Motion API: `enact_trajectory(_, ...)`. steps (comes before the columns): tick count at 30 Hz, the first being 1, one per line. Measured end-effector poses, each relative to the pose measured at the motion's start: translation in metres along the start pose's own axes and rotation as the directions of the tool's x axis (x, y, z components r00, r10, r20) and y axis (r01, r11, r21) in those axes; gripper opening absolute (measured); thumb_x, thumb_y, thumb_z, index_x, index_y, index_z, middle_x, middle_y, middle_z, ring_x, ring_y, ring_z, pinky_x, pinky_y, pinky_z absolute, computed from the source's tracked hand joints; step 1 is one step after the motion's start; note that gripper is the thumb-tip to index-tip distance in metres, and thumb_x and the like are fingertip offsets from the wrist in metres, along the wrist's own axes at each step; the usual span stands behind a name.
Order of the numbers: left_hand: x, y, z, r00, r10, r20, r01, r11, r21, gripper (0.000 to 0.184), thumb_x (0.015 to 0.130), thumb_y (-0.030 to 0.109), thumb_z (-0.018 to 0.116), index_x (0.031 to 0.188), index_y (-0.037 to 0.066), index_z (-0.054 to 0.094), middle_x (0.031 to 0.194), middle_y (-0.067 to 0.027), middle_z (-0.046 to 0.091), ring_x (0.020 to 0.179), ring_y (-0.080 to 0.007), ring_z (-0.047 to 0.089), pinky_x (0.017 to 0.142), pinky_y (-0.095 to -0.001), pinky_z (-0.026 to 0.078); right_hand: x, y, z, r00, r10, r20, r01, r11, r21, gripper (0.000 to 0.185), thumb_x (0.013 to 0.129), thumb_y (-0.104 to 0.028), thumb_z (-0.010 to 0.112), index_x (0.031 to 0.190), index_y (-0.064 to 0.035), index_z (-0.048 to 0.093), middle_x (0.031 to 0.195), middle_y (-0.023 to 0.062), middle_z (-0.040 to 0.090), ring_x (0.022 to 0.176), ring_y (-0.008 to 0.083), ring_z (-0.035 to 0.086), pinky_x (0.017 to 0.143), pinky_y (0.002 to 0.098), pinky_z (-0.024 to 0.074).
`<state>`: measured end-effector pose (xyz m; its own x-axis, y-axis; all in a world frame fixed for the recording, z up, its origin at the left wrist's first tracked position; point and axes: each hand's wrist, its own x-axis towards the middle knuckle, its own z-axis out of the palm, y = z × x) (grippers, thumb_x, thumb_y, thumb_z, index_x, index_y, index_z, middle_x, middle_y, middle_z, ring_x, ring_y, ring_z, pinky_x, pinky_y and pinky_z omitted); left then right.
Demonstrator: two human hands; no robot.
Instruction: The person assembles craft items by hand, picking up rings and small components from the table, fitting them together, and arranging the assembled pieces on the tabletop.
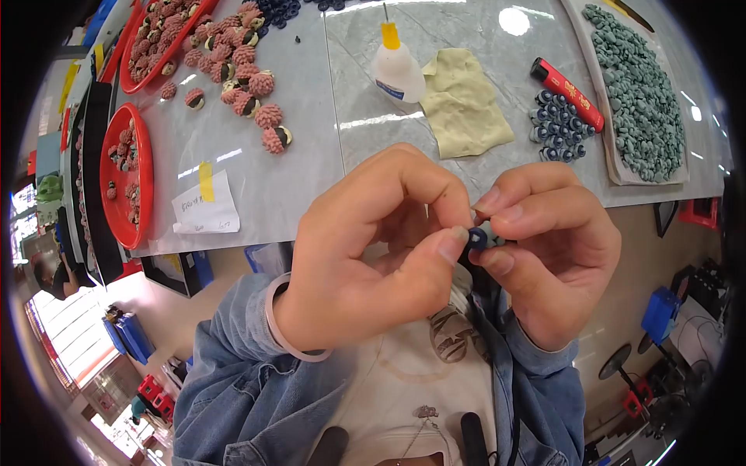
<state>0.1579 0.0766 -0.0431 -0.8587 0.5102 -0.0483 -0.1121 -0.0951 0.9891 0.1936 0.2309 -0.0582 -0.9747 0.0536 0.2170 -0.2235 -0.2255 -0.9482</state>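
In front of my chest, my left hand [381, 248] and my right hand [552, 248] meet over one small piece [477, 238], dark blue at one end and pale grey-green at the other. The left thumb and index finger close on the dark blue end. My right fingertips and thumb pinch the pale part, covering much of it. Beyond the hands on the table lie a yellowish cloth [466, 105] and a white squeeze bottle [398, 71] with a yellow band and thin nozzle. Similar dark blue and pale pieces [559, 128] sit clustered near the right hand.
A red tube [569, 95] lies beside a tray [614, 167] heaped with green pieces. At left are pink knobbly pieces [245, 78], a red tray [145, 221], another red tray [128, 78] and a paper note [206, 206]. The table's front edge runs behind my hands.
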Motion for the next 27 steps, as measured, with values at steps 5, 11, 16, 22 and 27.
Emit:
enact_trajectory(5, 0.000, -0.001, -0.001, 0.986, 0.168, -0.018, -0.154, 0.937, 0.314, 0.015, 0.072, 0.005, 0.054, 0.085, 0.000, 0.048, 0.081, -0.0091, 0.047, 0.065, -0.0135, 0.045, 0.058, -0.0205, 0.037, 0.001, 0.002, 0.000, 0.997, -0.068, 0.040, 0.072, 0.993, -0.094, 0.019, 0.066, 0.003, 0.062, 0.083, 0.0012, 0.054, 0.088, 0.0156, 0.051, 0.077, 0.0170, 0.052, 0.068, 0.0247, 0.0446)
enact_trajectory(11, 0.006, -0.008, -0.003, 0.765, 0.621, 0.167, -0.532, 0.465, 0.707, 0.020, 0.070, 0.000, 0.058, 0.088, 0.003, 0.051, 0.082, -0.0115, 0.051, 0.066, -0.0165, 0.052, 0.054, -0.0230, 0.043, 0.000, 0.009, 0.002, 0.996, -0.086, -0.036, 0.087, 0.996, 0.020, 0.018, 0.068, 0.001, 0.062, 0.083, 0.0021, 0.054, 0.089, 0.0162, 0.051, 0.078, 0.0175, 0.052, 0.065, 0.0237, 0.0460)
enact_trajectory(16, 0.005, -0.003, -0.007, 0.785, 0.580, 0.216, -0.524, 0.436, 0.731, 0.025, 0.069, 0.005, 0.066, 0.090, 0.005, 0.053, 0.081, -0.0121, 0.053, 0.067, -0.0174, 0.055, 0.052, -0.0235, 0.046, -0.001, 0.007, 0.000, 0.999, -0.019, -0.049, 0.020, 0.999, 0.029, 0.018, 0.069, -0.001, 0.063, 0.084, 0.0022, 0.053, 0.089, 0.0156, 0.051, 0.078, 0.0175, 0.053, 0.064, 0.0232, 0.0463)
enact_trajectory(22, 0.004, -0.005, -0.008, 0.801, 0.558, 0.216, -0.512, 0.450, 0.732, 0.026, 0.069, 0.010, 0.069, 0.091, 0.006, 0.055, 0.082, -0.0124, 0.053, 0.066, -0.0171, 0.055, 0.052, -0.0231, 0.046, -0.003, 0.008, -0.003, 0.998, -0.068, -0.004, 0.068, 0.996, -0.051, 0.021, 0.069, -0.005, 0.066, 0.083, 0.0012, 0.053, 0.088, 0.0147, 0.051, 0.075, 0.0171, 0.052, 0.068, 0.0247, 0.0438)
enact_trajectory(27, 0.009, -0.007, -0.006, 0.833, 0.528, 0.165, -0.504, 0.599, 0.622, 0.025, 0.069, 0.011, 0.069, 0.089, 0.007, 0.055, 0.081, -0.0116, 0.052, 0.065, -0.0161, 0.054, 0.052, -0.0227, 0.045, -0.001, 0.010, -0.003, 0.996, 0.086, -0.020, -0.080, 0.980, 0.184, 0.024, 0.067, -0.010, 0.069, 0.081, -0.0011, 0.052, 0.087, 0.0143, 0.051, 0.070, 0.0153, 0.051, 0.064, 0.0224, 0.0415)
